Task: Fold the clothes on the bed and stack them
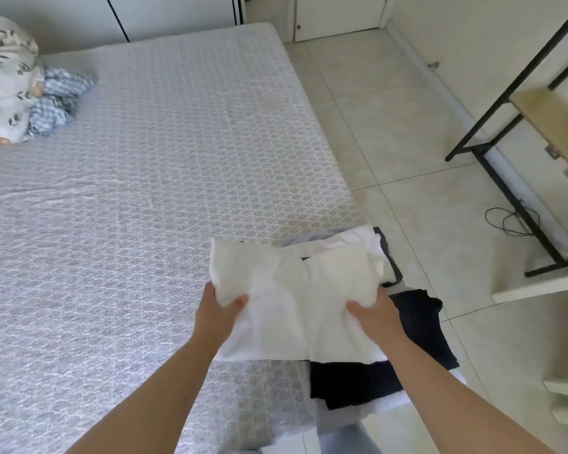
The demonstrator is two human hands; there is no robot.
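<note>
A folded white garment (292,290) is held over the bed's right edge. My left hand (220,306) grips its left side with the thumb on top. My right hand (374,314) grips its right side the same way. Beneath and beyond it lies a pile of folded clothes (379,245), white and grey pieces with a dark edge. A dark navy garment (417,339) lies under the white one at the near right and hangs over the mattress corner. The bed (145,191) has a pale patterned cover.
Bundled floral and checked bedding (17,83) sits at the bed's far left. Tiled floor (391,126) lies to the right, with a black metal-framed shelf (518,126) and a loose cable (509,221) beside it. A white door (338,14) stands at the back.
</note>
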